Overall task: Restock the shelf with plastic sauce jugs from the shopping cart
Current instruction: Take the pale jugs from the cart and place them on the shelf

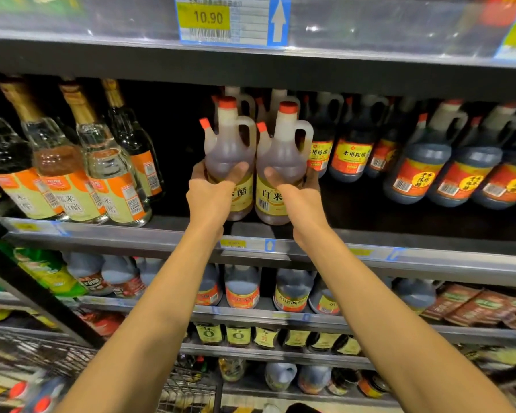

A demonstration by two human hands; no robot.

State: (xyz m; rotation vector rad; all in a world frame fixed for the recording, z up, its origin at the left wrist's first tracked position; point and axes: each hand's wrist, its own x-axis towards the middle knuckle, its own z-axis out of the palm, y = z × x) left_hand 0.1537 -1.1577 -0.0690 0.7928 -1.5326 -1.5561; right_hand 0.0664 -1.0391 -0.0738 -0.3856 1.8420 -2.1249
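Left hand (210,193) grips left jug (230,162) — right hand (300,198) grips right jug (280,162) — both upright at shelf (429,257) front.

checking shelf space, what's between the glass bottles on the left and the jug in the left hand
Nothing stands there: the head view shows a dark, bare stretch of shelf between the glass bottles and the jug gripped by the left hand.

Two bare forearms, no sleeves showing, left hand (210,193) and right hand (300,196) without gloves or rings
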